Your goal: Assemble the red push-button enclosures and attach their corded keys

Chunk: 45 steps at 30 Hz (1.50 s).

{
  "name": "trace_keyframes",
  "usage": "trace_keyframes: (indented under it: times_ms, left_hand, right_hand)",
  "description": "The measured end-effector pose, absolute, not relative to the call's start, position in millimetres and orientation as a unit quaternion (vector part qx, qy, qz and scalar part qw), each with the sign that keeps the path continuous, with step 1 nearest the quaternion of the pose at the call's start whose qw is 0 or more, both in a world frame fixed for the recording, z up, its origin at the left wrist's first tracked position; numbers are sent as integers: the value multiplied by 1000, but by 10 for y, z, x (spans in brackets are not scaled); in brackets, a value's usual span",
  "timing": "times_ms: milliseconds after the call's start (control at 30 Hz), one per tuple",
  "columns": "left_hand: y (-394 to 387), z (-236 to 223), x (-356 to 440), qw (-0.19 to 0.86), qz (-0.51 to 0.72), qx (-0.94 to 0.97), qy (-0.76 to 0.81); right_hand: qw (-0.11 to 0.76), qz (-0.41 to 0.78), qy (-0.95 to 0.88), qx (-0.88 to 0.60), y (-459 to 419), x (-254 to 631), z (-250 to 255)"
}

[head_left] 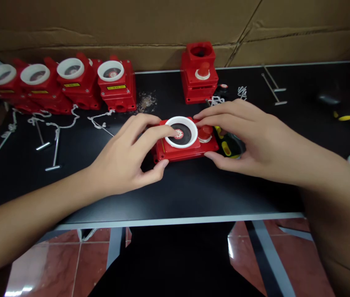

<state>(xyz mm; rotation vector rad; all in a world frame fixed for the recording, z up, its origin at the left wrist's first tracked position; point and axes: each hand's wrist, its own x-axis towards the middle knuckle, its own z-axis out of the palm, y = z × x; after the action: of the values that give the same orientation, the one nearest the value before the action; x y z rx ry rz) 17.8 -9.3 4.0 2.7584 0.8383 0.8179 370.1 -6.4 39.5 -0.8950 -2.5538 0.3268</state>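
Note:
Flat on the black table in front of me lies a red box (178, 155) with a white ring (181, 145) and a red knob (205, 132) on its top. My left hand (128, 152) grips its left end, thumb at the near corner, while the index fingertip touches the small red-and-white centre inside the ring. Around the right end curl the fingers and thumb of my right hand (249, 140), fingertips at the far side and thumb at the near edge. A black-and-yellow handle (226, 148) shows partly under my right palm.
Several similar red boxes (117, 90) stand at the back left, with T-shaped metal rods (56, 152) on white cords before them. Another red box (198, 84) is behind my hands, near loose screws (242, 93). Crumbs (147, 102) litter the table. More rods (272, 88) lie right.

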Motion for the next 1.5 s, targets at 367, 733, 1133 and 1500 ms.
trace_keyframes:
  times_ms: [367,733,1133,1500]
  left_hand:
    - [-141,116,195,23,235,927,292]
    - [-76,-53,195,86,304,908,275]
    - [-11,-215,95,160,300,891,300]
    - [81,-238,37,161,285,886,327]
  right_hand:
    - [206,116,-919,-316,-71,3671,372]
    - [215,148,-904,-340,-77,3675,380]
    - [222,-1,-804,-551,23,4147,852]
    - [154,56,-779,-606,198,4549,681]
